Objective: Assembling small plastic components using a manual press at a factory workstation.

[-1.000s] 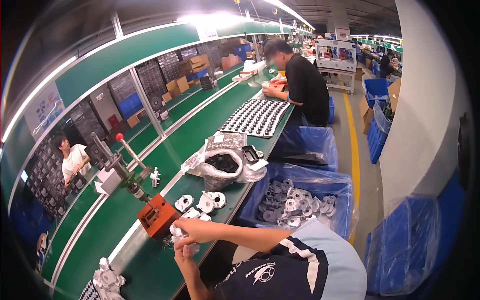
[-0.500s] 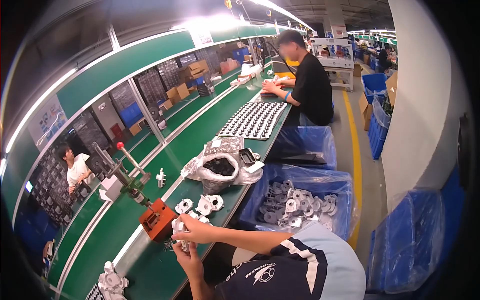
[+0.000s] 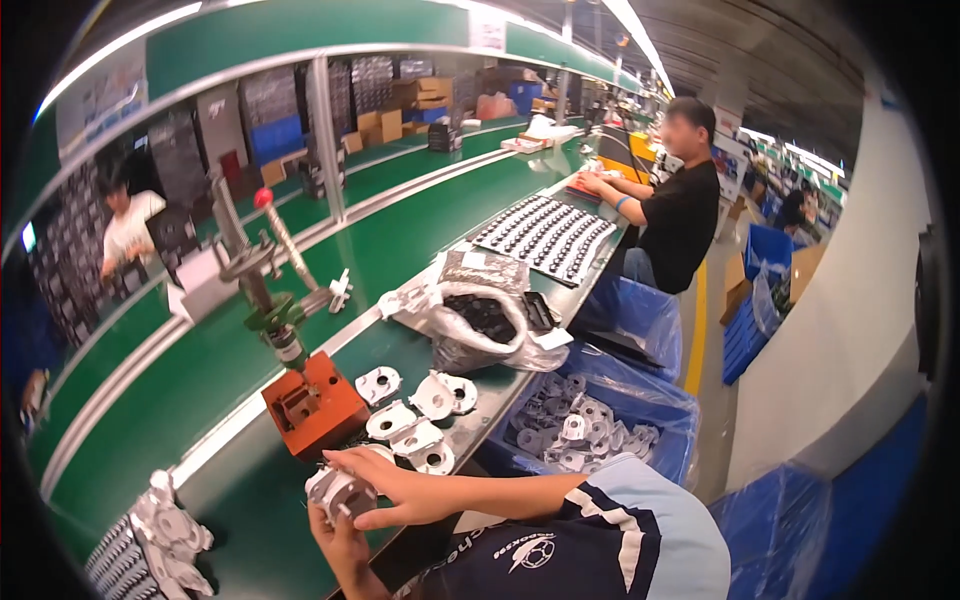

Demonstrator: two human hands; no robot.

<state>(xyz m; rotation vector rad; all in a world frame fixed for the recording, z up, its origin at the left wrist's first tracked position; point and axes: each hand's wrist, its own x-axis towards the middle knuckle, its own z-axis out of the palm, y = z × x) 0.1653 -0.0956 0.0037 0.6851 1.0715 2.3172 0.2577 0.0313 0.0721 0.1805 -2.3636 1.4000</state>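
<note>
Between my two hands is a white moulded plastic part (image 3: 338, 490) with a round opening, held over the near edge of the green bench (image 3: 250, 525). My left hand (image 3: 338, 548) grips it from below. Across its top and right side lie the closed fingers and thumb of my right hand (image 3: 385, 487). Just beyond my hands stands an orange-red fixture block (image 3: 318, 405), under a hand press (image 3: 275, 310) whose lever ends in a red knob (image 3: 263, 198). Several similar white parts (image 3: 412, 430) lie right of the block.
White parts (image 3: 172, 525) are heaped at the near left beside a tray of small black pieces (image 3: 125, 560). An opened plastic bag (image 3: 470, 320) of black parts sits farther along. Right of the bench, a lined blue bin (image 3: 670, 410) holds white parts. A co-worker (image 3: 680, 210) works beyond.
My view has swung, so the bench and press appear shifted. Both hands still hold the white part; my right hand now lies flatter over its top.
</note>
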